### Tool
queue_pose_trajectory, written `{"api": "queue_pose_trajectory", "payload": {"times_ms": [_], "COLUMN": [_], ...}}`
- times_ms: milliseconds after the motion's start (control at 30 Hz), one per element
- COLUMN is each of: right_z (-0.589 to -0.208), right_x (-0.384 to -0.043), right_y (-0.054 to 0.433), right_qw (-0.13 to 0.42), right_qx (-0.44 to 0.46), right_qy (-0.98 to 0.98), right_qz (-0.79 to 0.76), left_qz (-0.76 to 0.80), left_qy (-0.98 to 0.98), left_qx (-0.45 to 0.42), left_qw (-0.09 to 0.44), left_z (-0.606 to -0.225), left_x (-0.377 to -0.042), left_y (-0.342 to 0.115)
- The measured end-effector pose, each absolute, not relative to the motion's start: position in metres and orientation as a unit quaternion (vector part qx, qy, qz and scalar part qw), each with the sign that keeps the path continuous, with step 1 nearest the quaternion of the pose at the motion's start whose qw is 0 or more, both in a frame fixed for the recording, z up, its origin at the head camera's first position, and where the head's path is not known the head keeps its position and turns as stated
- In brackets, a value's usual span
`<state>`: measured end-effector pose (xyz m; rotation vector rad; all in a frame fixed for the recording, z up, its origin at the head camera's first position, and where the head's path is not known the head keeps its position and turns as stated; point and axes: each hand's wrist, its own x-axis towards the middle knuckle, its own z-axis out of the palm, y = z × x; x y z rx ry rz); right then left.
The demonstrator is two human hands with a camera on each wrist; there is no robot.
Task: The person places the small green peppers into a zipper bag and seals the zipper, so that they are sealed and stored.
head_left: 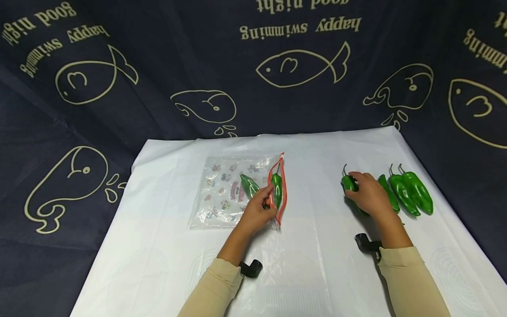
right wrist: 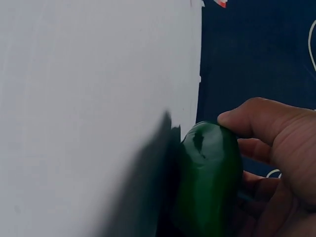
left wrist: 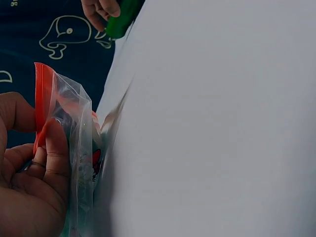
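On the white-covered table lies a clear zip bag (head_left: 215, 189) with printed cartoon figures and a red zip edge (left wrist: 44, 94) at its right end. My left hand (head_left: 257, 213) pinches that edge, and the bag's mouth gapes. One green pepper (head_left: 248, 186) shows through the plastic; another green pepper (head_left: 277, 189) sits just inside the mouth, stem toward the back. Farther right, my right hand (head_left: 369, 193) grips a green pepper (right wrist: 210, 182) between thumb and fingers, with a dark shadow beside it on the table. Its lower part is partly hidden by the hand in the head view.
Right of my right hand, several green peppers lie side by side, among them a long pepper (head_left: 402, 193) and the outermost pepper (head_left: 419, 193). White cloth (head_left: 309, 246) covers the table. A dark blue curtain (head_left: 158, 57) with fish and whale drawings hangs behind and at the sides.
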<state>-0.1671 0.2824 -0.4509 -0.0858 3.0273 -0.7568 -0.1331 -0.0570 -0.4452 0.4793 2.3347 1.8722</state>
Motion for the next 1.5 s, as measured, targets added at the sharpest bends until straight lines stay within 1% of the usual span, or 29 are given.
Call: {"api": "queue_pose_trajectory", "payload": {"times_ms": [467, 733, 1033, 1500], "right_z": [-0.448, -0.447, -0.447, -0.450], "right_x": [-0.166, -0.166, -0.167, -0.170], "right_y": [0.278, 0.275, 0.270, 0.252], "right_qw": [0.004, 0.006, -0.005, 0.020], "right_qx": [-0.070, -0.073, -0.084, -0.069], "right_qy": [0.940, 0.929, 0.911, 0.876], "right_qz": [-0.333, -0.362, -0.403, -0.478], "left_qz": [0.612, 0.619, 0.620, 0.622], "left_qy": [0.773, 0.767, 0.766, 0.765], "left_qx": [0.159, 0.157, 0.157, 0.155], "left_qw": [0.055, 0.059, 0.062, 0.058], "left_z": [-0.446, -0.448, -0.447, -0.447], "left_x": [-0.132, -0.132, -0.132, -0.133], "left_y": [-0.058, -0.057, -0.057, -0.057]}}
